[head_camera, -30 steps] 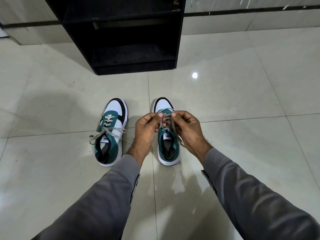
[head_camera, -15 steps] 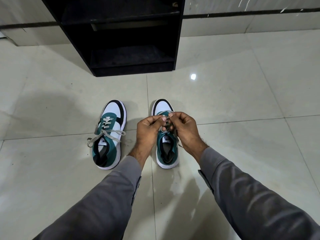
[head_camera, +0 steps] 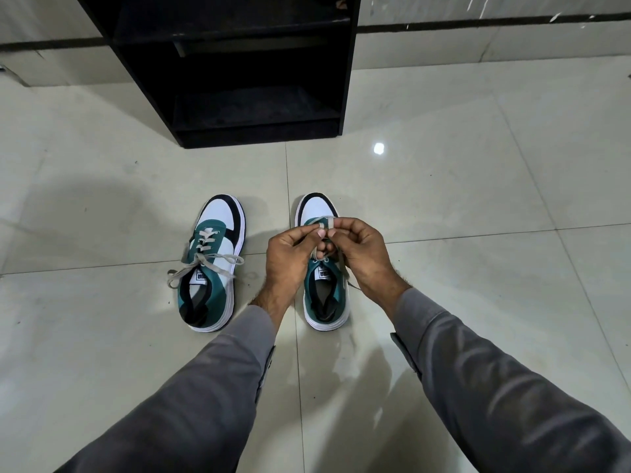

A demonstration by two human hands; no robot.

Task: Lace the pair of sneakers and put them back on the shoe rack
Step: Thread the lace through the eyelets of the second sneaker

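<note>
Two green, white and black sneakers stand side by side on the tiled floor, toes pointing away from me. The left sneaker [head_camera: 214, 264] is laced, its grey lace ends spread loosely to both sides. Over the right sneaker [head_camera: 326, 302] my left hand [head_camera: 290, 257] and my right hand [head_camera: 363, 257] meet, both pinching its grey lace [head_camera: 324, 221] above the eyelets. My fingers hide most of the lacing on this shoe. A black shoe rack [head_camera: 239, 73] stands on the floor beyond the sneakers.
Glossy pale floor tiles [head_camera: 461, 199] spread all around, with a bright light reflection to the right of the rack. A wall with a dark skirting stripe [head_camera: 495, 23] runs behind the rack. My grey sleeves fill the lower part of the view.
Both hands have come closer together over the right sneaker and shifted their pinch on the lace, which now arches over the fingertips. The left sneaker has stayed still.
</note>
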